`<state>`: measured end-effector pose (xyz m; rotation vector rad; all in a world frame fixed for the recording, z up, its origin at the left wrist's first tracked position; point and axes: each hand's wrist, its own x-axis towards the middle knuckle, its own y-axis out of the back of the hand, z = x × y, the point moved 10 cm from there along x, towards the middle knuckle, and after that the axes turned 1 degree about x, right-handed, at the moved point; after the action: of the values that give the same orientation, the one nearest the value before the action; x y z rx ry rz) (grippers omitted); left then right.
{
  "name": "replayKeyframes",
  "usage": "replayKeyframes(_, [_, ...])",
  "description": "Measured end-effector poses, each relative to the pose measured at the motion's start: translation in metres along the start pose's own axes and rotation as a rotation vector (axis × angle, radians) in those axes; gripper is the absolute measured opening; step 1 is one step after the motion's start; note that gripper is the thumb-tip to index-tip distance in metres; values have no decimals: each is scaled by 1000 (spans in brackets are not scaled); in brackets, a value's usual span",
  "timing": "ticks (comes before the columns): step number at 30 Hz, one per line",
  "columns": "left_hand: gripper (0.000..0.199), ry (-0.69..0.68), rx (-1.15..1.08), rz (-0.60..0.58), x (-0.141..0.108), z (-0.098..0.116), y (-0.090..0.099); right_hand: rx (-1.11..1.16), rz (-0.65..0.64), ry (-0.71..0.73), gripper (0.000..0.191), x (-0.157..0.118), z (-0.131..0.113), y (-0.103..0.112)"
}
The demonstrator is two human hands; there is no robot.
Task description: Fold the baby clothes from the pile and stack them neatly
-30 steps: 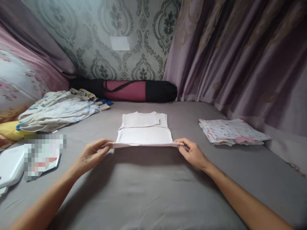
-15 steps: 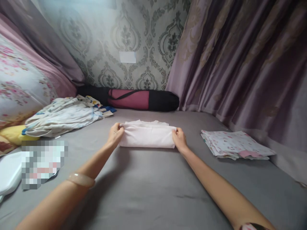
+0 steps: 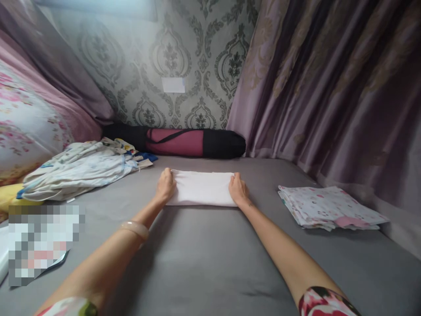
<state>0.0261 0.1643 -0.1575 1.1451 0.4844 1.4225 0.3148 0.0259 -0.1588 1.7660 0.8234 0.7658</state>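
Observation:
A white folded cloth [image 3: 203, 189] lies as a flat band across the grey sheet, between my two hands. My left hand [image 3: 166, 184] is closed on its upper left corner. At the upper right corner, my right hand [image 3: 239, 188] pinches the edge with curled fingers. The fabric is drawn straight between the two grips. What kind of cloth or garment it is cannot be made out.
To the right lies a stack of folded printed cloth [image 3: 330, 206]. Rumpled light clothes [image 3: 82, 169] are heaped at the left, near a floral pillow [image 3: 29, 118]. A black and maroon long bag [image 3: 177, 141] lies along the wall. A pixelated object [image 3: 44, 245] is front left.
My hands have moved slightly inward along the cloth and rolled forward over its edge. The back layer that showed behind the fold is now mostly out of sight. The view has shifted a little.

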Motion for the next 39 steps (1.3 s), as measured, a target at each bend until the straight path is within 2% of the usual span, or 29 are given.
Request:
replayKeyframes(3, [31,-26,59,-28,3,3,-5,11,39,6,34,7,2,-2])
replayKeyframes(12, [34,-37,186,-161,5,5,-13,-34,-3,19,34,19,4,-14])
replayKeyframes(21, [34,-32,215,-185,9,-4,-29,-63,-18,4,35,26,9,-20])
replayKeyframes(27, [37,17,186,-179,12,-13,-33,-56,-35,-17,36,29,11,-22])
replayKeyframes(35, [42,76,172,-240,12,-16,-35,-14,-60,-34,34,36,12,-26])
replayKeyframes(39, [38,160,164,-243,15,-21,-34,155,-82,-119,31,44,23,-29])
